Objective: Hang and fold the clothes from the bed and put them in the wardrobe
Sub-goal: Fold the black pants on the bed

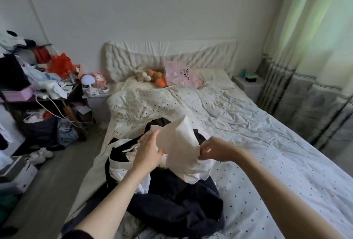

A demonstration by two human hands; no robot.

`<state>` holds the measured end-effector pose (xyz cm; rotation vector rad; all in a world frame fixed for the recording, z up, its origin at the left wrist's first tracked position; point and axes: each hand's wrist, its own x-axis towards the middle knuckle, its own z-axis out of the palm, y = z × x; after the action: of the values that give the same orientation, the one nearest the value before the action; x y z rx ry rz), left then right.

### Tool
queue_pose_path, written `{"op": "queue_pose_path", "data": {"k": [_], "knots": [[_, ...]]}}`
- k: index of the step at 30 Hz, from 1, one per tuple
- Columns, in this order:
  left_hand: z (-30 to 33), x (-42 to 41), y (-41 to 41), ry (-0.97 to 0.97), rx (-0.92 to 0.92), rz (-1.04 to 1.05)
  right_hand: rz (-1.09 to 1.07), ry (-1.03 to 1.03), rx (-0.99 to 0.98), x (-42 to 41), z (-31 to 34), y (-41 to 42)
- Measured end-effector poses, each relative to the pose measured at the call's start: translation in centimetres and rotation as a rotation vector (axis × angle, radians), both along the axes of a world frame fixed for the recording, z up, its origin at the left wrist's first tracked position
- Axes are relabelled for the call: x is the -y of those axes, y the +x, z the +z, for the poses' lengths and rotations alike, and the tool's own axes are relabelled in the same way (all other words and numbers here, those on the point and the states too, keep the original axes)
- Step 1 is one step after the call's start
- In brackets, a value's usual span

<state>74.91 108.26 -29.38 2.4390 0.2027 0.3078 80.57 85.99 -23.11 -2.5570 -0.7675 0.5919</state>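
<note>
White garment [179, 143] lifted, crumpled, above black/white clothes pile [172, 200] at bed's [267, 152] near-left edge.

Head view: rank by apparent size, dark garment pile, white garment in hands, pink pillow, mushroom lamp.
1. dark garment pile, though nearness to the camera inflates it
2. white garment, held up by both hands
3. pink pillow, far off, so its true rank against the white garment is unsure
4. mushroom lamp

A clothes pile [172, 196] lies on the near left part of the bed [267, 162]. Stuffed toys [150, 75] and a pillow [181, 76] rest at the headboard [168, 55]. A cluttered shelf [38, 93] stands left of the bed; a nightstand [248, 84] stands right.
</note>
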Motion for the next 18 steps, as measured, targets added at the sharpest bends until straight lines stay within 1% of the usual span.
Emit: {"op": "queue_pose_path", "data": {"k": [1,2,3,4,5,6,7,8,9,10,12,15,18], "knots": [[-0.8,0.1,-0.2,0.033,-0.084,-0.056,0.016,-0.083,-0.097,0.1,-1.0,-0.2],[-1.5,0.1,-0.4,0.063,-0.154,-0.112,0.007,-0.154,-0.147,0.2,-1.7,-0.1],[-2.1,0.2,-0.7,0.096,-0.203,-0.167,-0.036,-0.199,-0.156,0.2,-1.9,0.2],[-2.8,0.1,-1.0,0.126,-0.237,-0.217,-0.099,-0.218,-0.114,0.2,-2.2,0.7],[-3.3,0.1,-1.2,0.160,-0.251,-0.262,-0.165,-0.212,-0.007,0.1,-2.2,1.2],[-3.8,0.1,-1.2,0.196,-0.260,-0.297,-0.234,-0.175,0.111,-0.1,-2.4,1.8],[-4.1,0.2,-1.1,0.234,-0.263,-0.321,-0.301,-0.096,0.204,-0.4,-2.4,2.2],[-4.3,0.1,-0.8,0.261,-0.260,-0.334,-0.345,-0.015,0.263,-1.0,-2.4,2.5],[-4.5,0.0,-0.4,0.267,-0.255,-0.337,-0.343,0.027,0.299,-1.9,-2.5,2.9],[-4.6,-0.1,-0.1,0.267,-0.256,-0.328,-0.305,0.021,0.312,-2.8,-2.6,3.2],[-5.0,-0.9,0.5,0.262,-0.267,-0.286,-0.218,-0.052,0.272,-5.1,-4.0,4.1],[-5.8,-2.8,1.8,0.283,-0.232,-0.209,-0.239,-0.141,0.179,-8.1,-6.9,5.8],[-6.3,-4.8,3.1,0.275,-0.237,-0.163,-0.287,-0.182,0.139,-10.5,-9.6,7.7]]}}
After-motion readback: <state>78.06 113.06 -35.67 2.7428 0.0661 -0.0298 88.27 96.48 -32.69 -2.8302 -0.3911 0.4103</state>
